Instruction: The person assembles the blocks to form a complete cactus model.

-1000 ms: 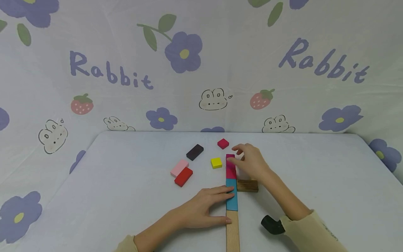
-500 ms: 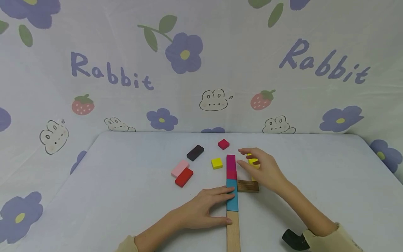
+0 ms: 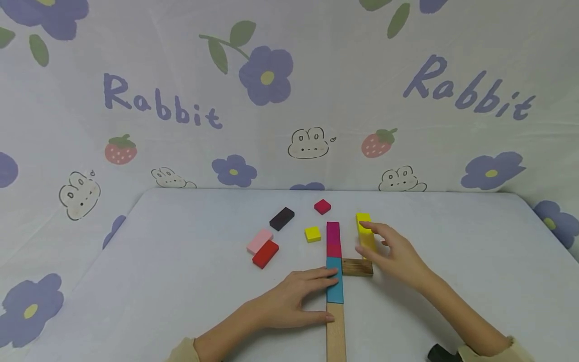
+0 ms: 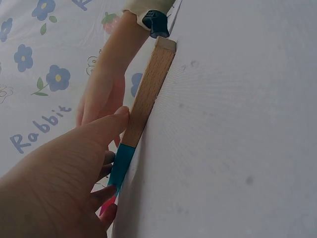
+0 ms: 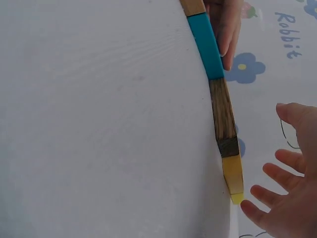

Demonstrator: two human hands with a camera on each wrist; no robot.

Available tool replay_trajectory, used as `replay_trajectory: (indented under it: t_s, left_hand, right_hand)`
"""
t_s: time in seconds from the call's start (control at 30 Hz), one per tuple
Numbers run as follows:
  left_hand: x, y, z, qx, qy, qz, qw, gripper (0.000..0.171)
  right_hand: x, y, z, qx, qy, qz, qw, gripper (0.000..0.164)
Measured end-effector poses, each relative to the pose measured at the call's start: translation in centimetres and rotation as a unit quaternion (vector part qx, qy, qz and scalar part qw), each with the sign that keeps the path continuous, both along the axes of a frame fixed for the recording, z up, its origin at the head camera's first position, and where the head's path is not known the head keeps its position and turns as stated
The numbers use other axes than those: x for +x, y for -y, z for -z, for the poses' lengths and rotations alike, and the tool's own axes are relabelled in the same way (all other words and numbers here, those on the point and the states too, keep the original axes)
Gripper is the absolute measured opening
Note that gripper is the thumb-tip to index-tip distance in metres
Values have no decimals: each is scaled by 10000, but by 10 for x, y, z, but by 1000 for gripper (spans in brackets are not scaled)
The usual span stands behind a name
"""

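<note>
My left hand rests on a straight row of blocks, fingertips on the blue block and thumb on the light wooden block. Beyond the blue one, a magenta block continues the row. A dark brown block juts out to the right from the blue block's side. From its far side a long yellow block points away. My right hand hovers over this yellow block with thumb and fingers apart; in the right wrist view the spread fingers grip nothing.
Left of the row lie a small yellow block, a black block, and a pink block touching a red block. Farther back is a small red-pink block. A patterned cloth hangs behind the table.
My right hand has moved from the magenta block rightward to the long yellow block, which has come into sight from behind the hand. My left hand has stayed put.
</note>
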State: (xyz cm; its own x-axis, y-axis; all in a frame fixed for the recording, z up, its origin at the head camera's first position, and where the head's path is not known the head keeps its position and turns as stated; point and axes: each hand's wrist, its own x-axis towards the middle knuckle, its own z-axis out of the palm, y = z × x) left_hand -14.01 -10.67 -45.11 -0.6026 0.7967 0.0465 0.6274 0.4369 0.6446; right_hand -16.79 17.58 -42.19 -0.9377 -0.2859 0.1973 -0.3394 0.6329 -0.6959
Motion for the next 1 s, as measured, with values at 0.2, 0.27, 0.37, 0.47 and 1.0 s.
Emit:
replay_trajectory:
  t_s: [0.2, 0.27, 0.37, 0.47, 1.0]
  left_hand:
    - [-1, -1, 0, -33, 22, 16, 10000, 69]
    - [-1, -2, 0, -43, 24, 21, 10000, 69]
    - [-1, -2, -1, -40, -4, 38, 10000, 69]
    - [-1, -2, -2, -48, -25, 47, 10000, 69]
    - [-1, -3, -11, -400, -218, 72, 9989, 68]
  right_hand:
    - [0, -6, 9, 160, 106, -231, 9995, 66]
    - [0, -8, 10, 210, 113, -306, 9992, 68]
    - [-1, -9, 12, 331, 91, -397, 9986, 70]
    - [-1, -10, 15, 388, 68, -467, 9981, 70]
    - [-1, -13, 25, 715, 85, -518, 9961, 66]
